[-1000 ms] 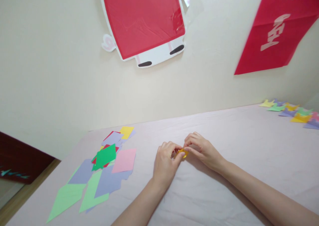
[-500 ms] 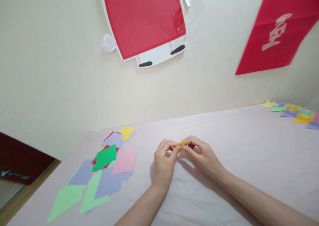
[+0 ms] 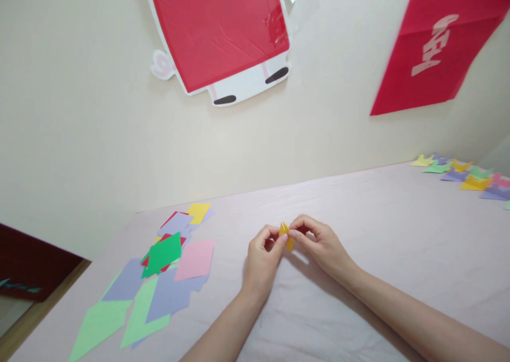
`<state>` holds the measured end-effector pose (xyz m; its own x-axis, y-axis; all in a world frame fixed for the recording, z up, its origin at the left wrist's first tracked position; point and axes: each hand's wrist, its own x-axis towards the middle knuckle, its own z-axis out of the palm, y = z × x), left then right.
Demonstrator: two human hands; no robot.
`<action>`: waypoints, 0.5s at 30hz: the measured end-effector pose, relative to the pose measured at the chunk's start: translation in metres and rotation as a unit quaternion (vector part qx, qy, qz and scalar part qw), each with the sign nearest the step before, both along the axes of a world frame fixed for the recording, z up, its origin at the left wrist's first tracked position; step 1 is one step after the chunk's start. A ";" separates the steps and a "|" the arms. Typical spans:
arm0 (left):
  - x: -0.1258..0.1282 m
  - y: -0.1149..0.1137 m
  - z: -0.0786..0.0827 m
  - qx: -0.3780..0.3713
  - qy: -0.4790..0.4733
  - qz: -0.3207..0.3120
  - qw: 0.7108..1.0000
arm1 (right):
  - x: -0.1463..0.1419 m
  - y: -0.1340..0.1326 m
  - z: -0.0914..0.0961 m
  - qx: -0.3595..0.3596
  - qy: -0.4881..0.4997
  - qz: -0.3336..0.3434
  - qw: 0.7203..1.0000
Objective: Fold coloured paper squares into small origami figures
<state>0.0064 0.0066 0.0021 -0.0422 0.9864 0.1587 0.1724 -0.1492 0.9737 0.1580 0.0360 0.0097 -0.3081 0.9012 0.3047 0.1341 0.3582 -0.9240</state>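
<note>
A small folded yellow paper [image 3: 286, 235] is pinched between both my hands just above the pale pink table [image 3: 378, 234]. My left hand [image 3: 261, 263] holds its left side with thumb and forefinger pressed together. My right hand [image 3: 321, 243] grips its right side, fingers curled. Two points of the paper stick up between my fingertips. To the left lies a loose spread of coloured paper sheets [image 3: 159, 277]: green, lilac, pink, yellow and red.
Several folded paper pieces [image 3: 466, 173] in yellow, green, lilac and pink lie at the table's far right. The cream wall behind carries a red and white poster [image 3: 221, 32] and a red banner [image 3: 434, 48]. A dark red object [image 3: 24, 269] shows low at the left.
The yellow paper has been lifted a little and turned upright, so its points now stick up. Both hands stayed pinched on it and moved slightly away from me. The view shifted slightly.
</note>
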 end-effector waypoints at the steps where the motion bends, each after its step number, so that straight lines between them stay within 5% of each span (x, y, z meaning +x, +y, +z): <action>1: 0.000 0.000 0.000 0.001 0.004 -0.002 1.000 | 0.001 0.000 0.000 -0.001 0.000 -0.002 1.000; 15: -0.002 0.002 -0.002 0.000 0.016 -0.011 1.000 | 0.001 0.003 -0.004 -0.069 0.068 0.025 0.995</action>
<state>0.0047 0.0083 -0.0001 -0.0149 0.9872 0.1589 0.2001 -0.1528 0.9678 0.1587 0.0387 0.0055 -0.3169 0.9221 0.2220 -0.0110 0.2305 -0.9730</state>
